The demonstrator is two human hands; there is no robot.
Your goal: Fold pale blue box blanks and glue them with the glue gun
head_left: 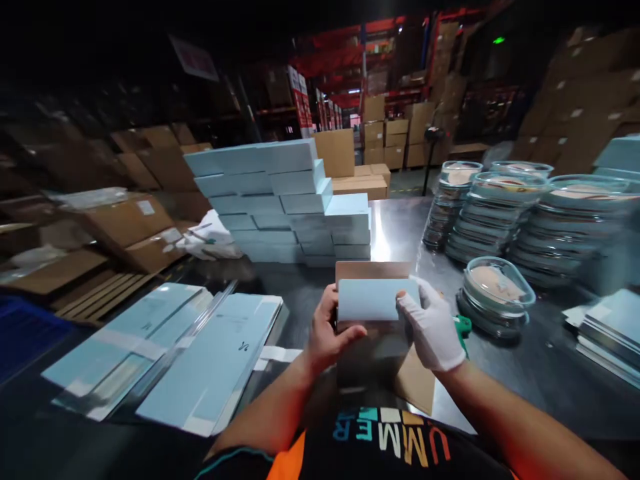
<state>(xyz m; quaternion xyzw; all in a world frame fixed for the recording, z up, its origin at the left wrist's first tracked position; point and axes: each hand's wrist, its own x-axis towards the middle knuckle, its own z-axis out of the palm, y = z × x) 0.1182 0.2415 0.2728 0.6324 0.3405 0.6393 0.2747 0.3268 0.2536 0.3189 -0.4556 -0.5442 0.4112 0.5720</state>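
Just in front of my chest I hold a small light-blue cardboard box (373,300), with a brown inner flap (373,269) standing up along its far edge. My bare left hand (325,327) grips its left side, thumb stretched along the near edge. On the right side, my right hand (433,327), in a white glove with the thumb tip bare, presses its thumb on the blue panel; its other fingers are mostly hidden behind. Below the right hand lies a brown cardboard piece (417,381). Beside that hand is a green object (464,325), partly covered, its kind unclear.
Light-blue boxes (260,200) are piled at the back of the metal table. Flat blue-white sheets in bundles (215,360) lie left. Stacked clear-lidded containers (500,220) stand right, with a shorter stack (495,287) nearer. More flat pieces (613,327) lie far right.
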